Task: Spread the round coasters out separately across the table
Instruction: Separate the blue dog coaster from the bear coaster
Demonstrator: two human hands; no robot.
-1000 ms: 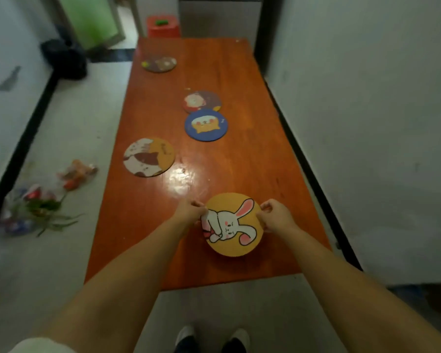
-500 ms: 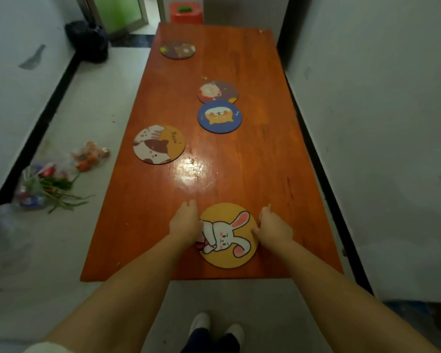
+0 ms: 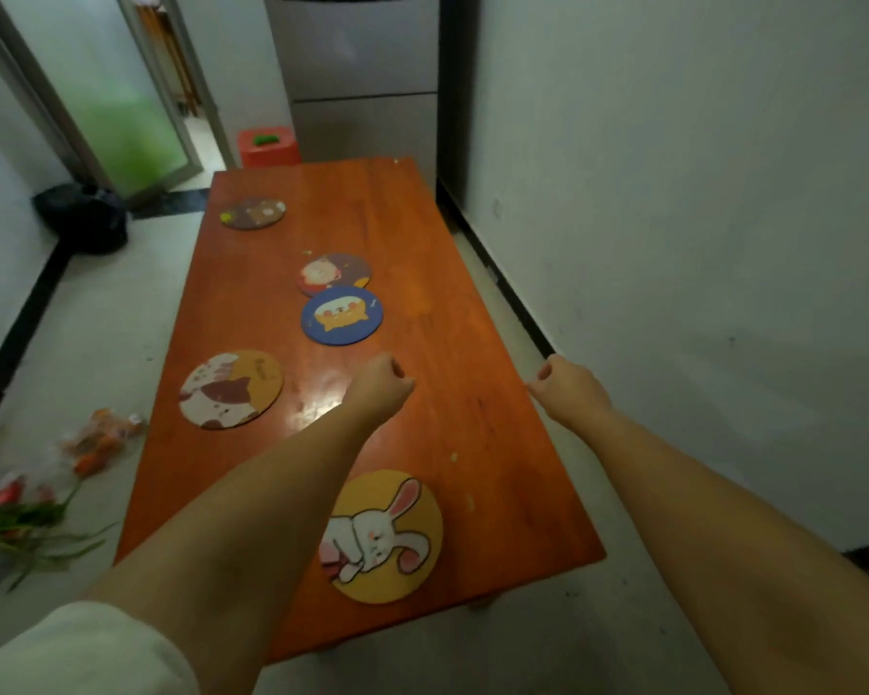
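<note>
Five round coasters lie on the one table (image 3: 472, 343): a rabbit coaster (image 3: 397, 534), a cat coaster (image 3: 232, 388), a blue coaster (image 3: 342, 316), a dark coaster with a pale face (image 3: 335, 274) and a brown coaster (image 3: 253, 212). Two bare hands show above it, the left hand (image 3: 380, 388) and the right hand (image 3: 570, 391). On the floor are one black bag (image 3: 84, 218) and one red stool (image 3: 268, 148).
</note>
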